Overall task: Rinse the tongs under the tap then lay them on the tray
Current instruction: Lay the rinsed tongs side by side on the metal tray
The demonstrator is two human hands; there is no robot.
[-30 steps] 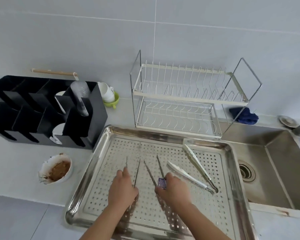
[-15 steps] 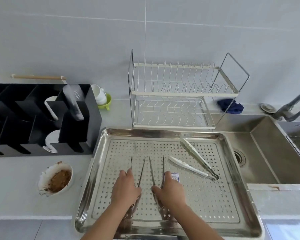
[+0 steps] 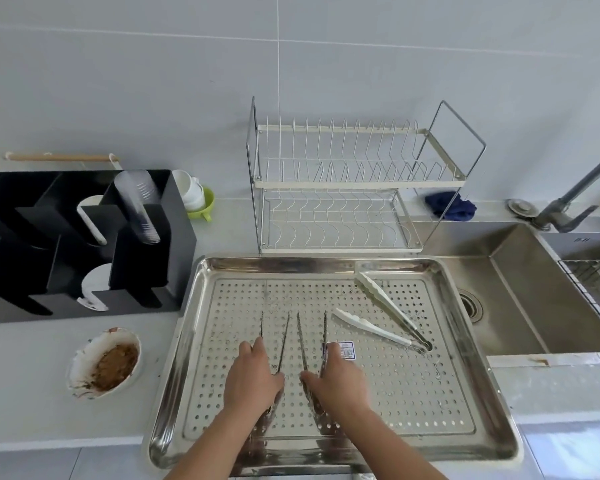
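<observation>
Tongs: three pairs on perforated tray (image 3: 329,268) | left hand (image 3: 253,377), right hand (image 3: 336,379) each pinching metal tongs (image 3: 274,341), fingers closed | release left

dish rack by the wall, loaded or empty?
Empty. Both tiers of the dish rack show only bare wire slots; the blue cloth lies behind it.
</observation>
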